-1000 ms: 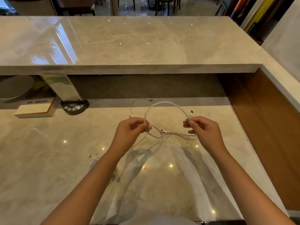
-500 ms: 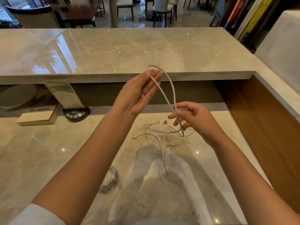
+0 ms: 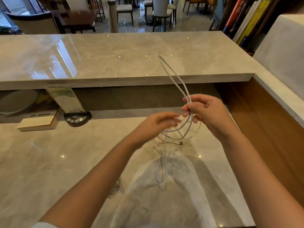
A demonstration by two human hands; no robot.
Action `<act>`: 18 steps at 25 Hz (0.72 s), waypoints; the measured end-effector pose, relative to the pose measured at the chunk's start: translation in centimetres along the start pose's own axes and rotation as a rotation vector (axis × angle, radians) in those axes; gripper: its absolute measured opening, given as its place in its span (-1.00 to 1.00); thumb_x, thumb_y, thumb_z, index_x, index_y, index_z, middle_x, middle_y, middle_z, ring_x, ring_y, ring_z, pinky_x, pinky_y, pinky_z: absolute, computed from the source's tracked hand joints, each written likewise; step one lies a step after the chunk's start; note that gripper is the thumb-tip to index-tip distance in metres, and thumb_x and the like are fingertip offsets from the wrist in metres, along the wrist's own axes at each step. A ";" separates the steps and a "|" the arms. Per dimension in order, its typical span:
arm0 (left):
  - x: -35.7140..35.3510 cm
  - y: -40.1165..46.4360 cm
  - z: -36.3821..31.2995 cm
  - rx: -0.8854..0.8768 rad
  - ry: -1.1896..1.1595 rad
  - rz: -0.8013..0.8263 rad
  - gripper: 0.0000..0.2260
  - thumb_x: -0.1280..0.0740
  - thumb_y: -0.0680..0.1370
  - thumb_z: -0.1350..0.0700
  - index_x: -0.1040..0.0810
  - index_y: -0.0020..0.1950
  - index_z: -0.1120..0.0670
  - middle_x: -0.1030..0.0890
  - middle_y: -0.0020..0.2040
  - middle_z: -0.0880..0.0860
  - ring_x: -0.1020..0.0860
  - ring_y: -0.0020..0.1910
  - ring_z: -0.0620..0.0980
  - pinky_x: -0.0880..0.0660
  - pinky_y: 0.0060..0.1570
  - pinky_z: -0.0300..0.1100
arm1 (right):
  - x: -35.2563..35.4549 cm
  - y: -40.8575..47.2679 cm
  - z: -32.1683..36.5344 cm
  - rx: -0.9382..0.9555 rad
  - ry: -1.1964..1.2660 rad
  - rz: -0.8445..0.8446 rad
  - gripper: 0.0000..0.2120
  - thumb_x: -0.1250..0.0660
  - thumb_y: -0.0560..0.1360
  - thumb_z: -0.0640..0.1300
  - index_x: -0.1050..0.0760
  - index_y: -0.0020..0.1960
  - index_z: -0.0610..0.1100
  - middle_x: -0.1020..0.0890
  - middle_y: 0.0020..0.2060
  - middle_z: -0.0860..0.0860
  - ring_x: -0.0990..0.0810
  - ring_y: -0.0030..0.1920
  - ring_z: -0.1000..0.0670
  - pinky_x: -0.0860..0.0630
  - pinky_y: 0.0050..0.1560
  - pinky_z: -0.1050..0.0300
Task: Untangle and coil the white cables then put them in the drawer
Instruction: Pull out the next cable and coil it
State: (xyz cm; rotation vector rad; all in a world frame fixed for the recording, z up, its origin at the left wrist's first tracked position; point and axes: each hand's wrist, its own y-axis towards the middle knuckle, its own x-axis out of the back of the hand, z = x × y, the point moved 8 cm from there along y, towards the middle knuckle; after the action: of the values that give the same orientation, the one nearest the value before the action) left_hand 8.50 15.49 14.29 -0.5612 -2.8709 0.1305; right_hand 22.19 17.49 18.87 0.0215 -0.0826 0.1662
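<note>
Where left hand (image 3: 158,124) blurs, grip on white cables (image 3: 179,83) unclear.

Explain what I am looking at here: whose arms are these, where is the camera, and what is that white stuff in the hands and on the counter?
There is no machine: the camera sits on a person's head and looks forward and down, so both arms are their own. The right hand has its fingers curled round a white cable, whose doubled loop sticks up past the counter edge while the rest hangs in loose loops. The left hand is blurred beside those loops; whether it grips anything cannot be told. Underneath lies a pale marble counter. A second cable bundle lies near the left forearm, and a round black device with buttons sits at the back. No drawer is visible.
</note>
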 end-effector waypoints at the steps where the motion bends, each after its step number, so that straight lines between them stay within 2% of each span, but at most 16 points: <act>1: -1.2 -0.2 0.5 -0.034 0.071 0.059 -0.75 -0.28 0.54 0.18 -0.51 0.22 0.03 -0.63 0.08 -0.04 -0.60 0.06 -0.18 -0.51 0.10 -0.28 | -0.1 0.2 0.4 0.001 0.007 -0.005 -0.84 -0.26 0.50 -0.33 -0.55 0.02 -0.18 -0.69 -0.34 -0.01 -0.62 -0.36 0.08 -0.47 -0.47 0.31; 3: -2.1 -0.3 1.7 -0.061 0.137 0.084 -0.80 -0.34 0.51 0.22 -0.58 0.11 0.06 -0.64 -0.05 -0.04 -0.61 -0.06 -0.23 -0.51 -0.01 -0.37 | -0.4 0.6 1.3 0.011 0.030 -0.009 -0.86 -0.26 0.52 -0.31 -0.55 0.01 -0.16 -0.68 -0.32 -0.02 -0.62 -0.38 0.09 -0.47 -0.47 0.33; 5: -1.9 -0.1 2.9 -0.076 0.279 0.035 -0.85 -0.38 0.48 0.20 -0.64 0.04 0.09 -0.66 -0.11 -0.05 -0.60 -0.12 -0.21 -0.49 -0.03 -0.38 | -0.1 1.2 2.5 0.037 0.055 -0.038 -0.87 -0.26 0.52 -0.30 -0.54 0.01 -0.16 -0.68 -0.29 -0.03 -0.63 -0.38 0.09 -0.47 -0.46 0.34; 8: -1.8 -0.6 4.9 -0.039 0.416 -0.049 -0.86 -0.37 0.49 0.18 -0.68 0.01 0.09 -0.69 -0.03 0.02 -0.59 -0.07 -0.17 -0.49 0.03 -0.26 | 0.5 2.1 2.9 0.026 0.061 -0.092 -0.87 -0.27 0.53 -0.27 -0.54 0.04 -0.17 -0.69 -0.24 -0.06 -0.65 -0.35 0.07 -0.50 -0.44 0.34; 11: -2.7 -1.6 4.1 -0.231 0.539 -0.125 -0.90 -0.39 0.46 0.09 -0.69 -0.07 -0.01 -0.68 -0.09 -0.10 -0.58 -0.06 -0.19 -0.45 0.07 -0.10 | 0.4 2.8 1.1 -0.039 -0.013 -0.111 -0.84 -0.28 0.53 -0.22 -0.55 0.08 -0.20 -0.70 -0.26 -0.02 -0.66 -0.37 0.07 -0.44 -0.48 0.34; 13: -2.5 -2.0 3.2 -0.242 0.357 -0.193 -0.91 -0.40 0.46 0.13 -0.68 -0.10 -0.02 -0.64 -0.14 -0.16 -0.57 -0.06 -0.19 -0.45 0.05 -0.21 | 0.3 2.9 -0.4 -0.121 -0.002 -0.099 -0.75 -0.22 0.57 -0.07 -0.54 0.11 -0.19 -0.71 -0.22 -0.03 -0.66 -0.34 0.05 -0.48 -0.42 0.28; 15: -1.5 -2.0 3.3 -0.113 0.018 -0.258 -0.88 -0.35 0.48 0.24 -0.68 -0.13 0.09 -0.67 -0.21 -0.13 -0.61 -0.12 -0.21 -0.48 -0.05 -0.36 | -0.1 2.5 -1.9 -0.212 0.045 -0.019 -0.59 -0.04 0.61 0.06 -0.54 0.11 -0.17 -0.70 -0.12 -0.10 -0.66 -0.24 -0.01 -0.53 -0.32 0.20; 16: -1.0 -1.9 3.4 -0.063 -0.140 -0.294 -0.86 -0.32 0.50 0.26 -0.67 -0.14 0.11 -0.68 -0.23 -0.10 -0.62 -0.17 -0.21 -0.49 -0.10 -0.37 | -0.4 2.0 -2.6 -0.237 0.010 0.040 -0.56 0.02 0.62 0.07 -0.55 0.10 -0.16 -0.69 -0.10 -0.11 -0.65 -0.18 -0.03 -0.53 -0.26 0.15; 18: 0.0 -1.6 3.8 0.005 -0.382 -0.346 -0.81 -0.26 0.54 0.23 -0.66 -0.13 0.05 -0.70 -0.18 -0.04 -0.64 -0.21 -0.16 -0.53 -0.13 -0.33 | -1.3 0.5 -4.0 -0.232 -0.189 0.159 -0.64 -0.03 0.62 0.01 -0.57 0.08 -0.10 -0.70 -0.11 -0.06 -0.65 -0.11 -0.02 -0.55 -0.12 0.12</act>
State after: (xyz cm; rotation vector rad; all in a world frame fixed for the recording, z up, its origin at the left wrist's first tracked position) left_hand 7.04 13.87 10.77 -0.0288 -3.2814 0.2081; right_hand 21.11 17.83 14.82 -0.2016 -0.2920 0.3125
